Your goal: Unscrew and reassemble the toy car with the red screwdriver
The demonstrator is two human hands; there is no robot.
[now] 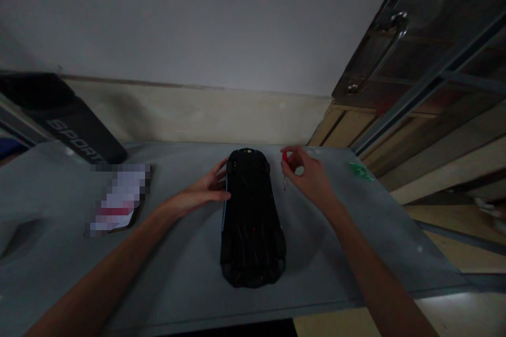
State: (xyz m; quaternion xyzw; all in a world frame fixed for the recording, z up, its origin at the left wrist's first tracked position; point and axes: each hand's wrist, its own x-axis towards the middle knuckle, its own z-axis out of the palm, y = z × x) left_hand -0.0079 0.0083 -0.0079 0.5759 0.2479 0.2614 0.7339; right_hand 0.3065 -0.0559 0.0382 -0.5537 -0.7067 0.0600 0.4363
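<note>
A black toy car (pixel 251 216) lies upside down on the grey table, its underside and wheels facing up. My left hand (pixel 209 188) holds the car's left side, with the thumb near its edge and the other fingers partly hidden beside it. To the right of the car, my right hand (pixel 306 171) pinches a small screwdriver by its red handle (pixel 284 156). The thin metal shaft (pixel 284 183) points down, apart from the car.
A dark bottle marked SPORT (pixel 79 126) stands at the back left. In front of it lies a phone (pixel 122 195) with a blurred-out screen. A green packet (pixel 361 170) rests near the table's right edge. A wall runs behind the table (pixel 177 274); metal bars stand at right.
</note>
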